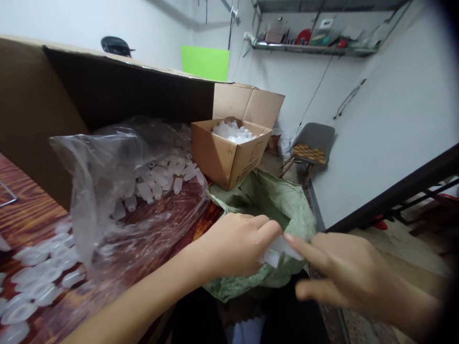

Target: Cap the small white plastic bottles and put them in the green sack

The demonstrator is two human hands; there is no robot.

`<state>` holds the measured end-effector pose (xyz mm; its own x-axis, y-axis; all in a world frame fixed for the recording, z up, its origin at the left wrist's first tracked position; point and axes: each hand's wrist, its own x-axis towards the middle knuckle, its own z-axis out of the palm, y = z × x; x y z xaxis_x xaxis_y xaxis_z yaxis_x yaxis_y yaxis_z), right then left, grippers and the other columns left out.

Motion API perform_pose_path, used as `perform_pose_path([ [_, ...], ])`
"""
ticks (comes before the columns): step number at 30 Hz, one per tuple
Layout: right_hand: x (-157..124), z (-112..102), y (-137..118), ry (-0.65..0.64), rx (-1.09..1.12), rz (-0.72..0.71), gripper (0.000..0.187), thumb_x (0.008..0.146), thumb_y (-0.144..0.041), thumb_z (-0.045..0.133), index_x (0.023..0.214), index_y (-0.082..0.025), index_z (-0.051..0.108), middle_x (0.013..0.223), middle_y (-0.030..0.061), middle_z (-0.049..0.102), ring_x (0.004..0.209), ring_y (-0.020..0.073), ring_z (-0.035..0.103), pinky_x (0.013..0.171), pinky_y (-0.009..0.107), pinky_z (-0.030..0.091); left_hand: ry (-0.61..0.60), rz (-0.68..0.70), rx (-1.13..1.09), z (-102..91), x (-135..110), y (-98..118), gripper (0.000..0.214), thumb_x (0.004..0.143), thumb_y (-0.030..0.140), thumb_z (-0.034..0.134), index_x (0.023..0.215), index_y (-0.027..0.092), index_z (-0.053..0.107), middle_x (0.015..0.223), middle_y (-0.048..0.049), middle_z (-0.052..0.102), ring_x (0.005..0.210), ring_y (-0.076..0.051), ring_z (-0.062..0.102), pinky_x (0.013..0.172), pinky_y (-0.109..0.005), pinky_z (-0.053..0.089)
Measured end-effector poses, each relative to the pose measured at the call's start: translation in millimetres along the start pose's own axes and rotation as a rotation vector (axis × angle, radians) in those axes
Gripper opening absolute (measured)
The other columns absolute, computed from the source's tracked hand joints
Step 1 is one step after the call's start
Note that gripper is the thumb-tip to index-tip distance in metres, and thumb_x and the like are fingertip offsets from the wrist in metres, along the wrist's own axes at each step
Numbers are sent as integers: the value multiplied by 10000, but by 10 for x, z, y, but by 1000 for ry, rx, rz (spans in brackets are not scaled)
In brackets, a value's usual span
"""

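My left hand (247, 243) is closed around small translucent plastic bottles (271, 258), held over the mouth of a green woven sack (297, 205). A ribbed neck and a smooth whitish body poke out past its fingers; their exact number is hidden. My right hand (344, 263) is blurred, its index finger stretched to the whitish body and its thumb held apart. Left of the hands, a clear plastic bag (103, 162) lies with its mouth open, frosted bottles (158, 179) spilling out. More clear plastic pieces (43, 272) lie on the reddish wood-grain table (27, 191).
A cardboard box (218, 157) full of whitish plastic parts stands beyond the sack. A large carton (21, 91) lies open behind the plastic bag. Farther back are a grey chair (315, 136) and a loaded wall shelf (308, 47). A dark railing (394, 191) is at right.
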<state>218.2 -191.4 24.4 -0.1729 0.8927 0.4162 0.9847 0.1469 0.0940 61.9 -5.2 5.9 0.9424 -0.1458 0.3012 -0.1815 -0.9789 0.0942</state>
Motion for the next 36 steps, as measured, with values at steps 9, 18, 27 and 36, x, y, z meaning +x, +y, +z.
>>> perform_pose_path([
  [9, -107, -9, 18, -60, -39, -41, 441, 987, -488, 419, 1320, -202, 465, 643, -24, 626, 497, 153, 592, 464, 255, 424, -16, -17, -50, -32, 0, 10, 209, 762, 219, 570, 951, 186, 487, 878, 0, 618, 718, -205, 620, 518, -299, 371],
  [18, 210, -41, -297, 104, -26, 2, 156, 988, -286, 400, 913, -199, 505, 599, -29, 581, 462, 129, 551, 463, 257, 397, 42, 0, -161, -93, -23, 76, 212, 793, 282, 593, 943, 181, 482, 878, 0, 629, 694, -178, 605, 518, -280, 364],
  [27, 381, 19, -275, 274, -16, 399, 214, 923, -411, 482, 821, -229, 529, 550, -58, 527, 431, 116, 518, 470, 249, 374, 430, -97, 222, -182, -81, -36, 306, 952, 249, 457, 1225, 111, 456, 1090, -105, 590, 938, -256, 550, 741, -369, 474],
  [36, -18, 518, -30, -166, 358, 921, 251, 886, -469, 483, 897, -224, 536, 643, -23, 581, 541, 163, 541, 504, 282, 435, 457, -521, 32, -309, -80, -99, 423, 789, 475, 729, 929, 159, 486, 706, 24, 549, 561, -151, 501, 473, -255, 287],
])
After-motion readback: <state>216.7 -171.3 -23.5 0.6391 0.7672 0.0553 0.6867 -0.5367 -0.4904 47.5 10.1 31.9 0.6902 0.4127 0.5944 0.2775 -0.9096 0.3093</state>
